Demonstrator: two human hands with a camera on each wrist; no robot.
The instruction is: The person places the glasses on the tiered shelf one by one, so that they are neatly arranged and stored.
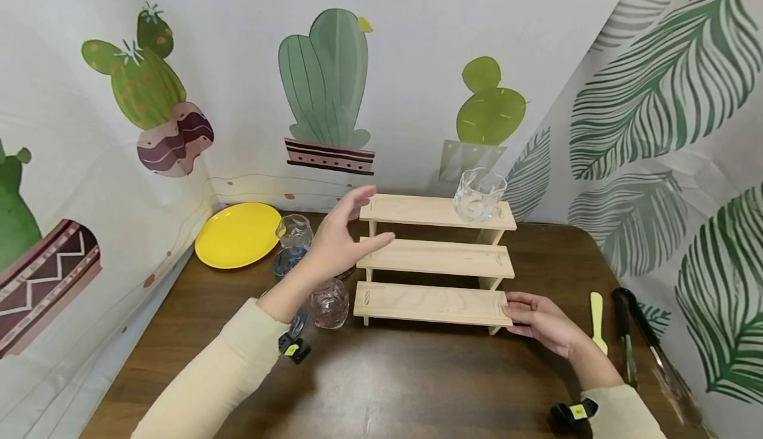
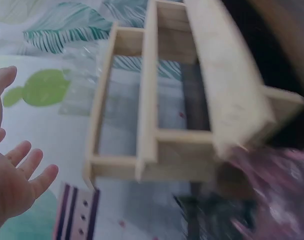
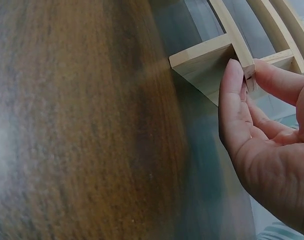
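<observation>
A plant-printed cloth hangs behind and beside a brown wooden table, whose surface runs broadly from a shelf's front edge toward the wearer, with a narrower strip between the shelf and the table's right edge. The pale three-tier wooden shelf stands upright toward the table's far side, its lowest tier nearest. A yellow plate occupies the far left corner; black-handled tongs lie along the right edge. The left hand, fingers spread and thumb wide apart, is raised near the shelf's left end; the left wrist view shows a gap between them. The right hand pinches the right end of the lowest tier, thumb and fingers close together. A clear glass sits near the right end of the top tier. A pink glass stands just beside the shelf's left end, near a blue glass. A pale yellow spreader lies between shelf and tongs.
</observation>
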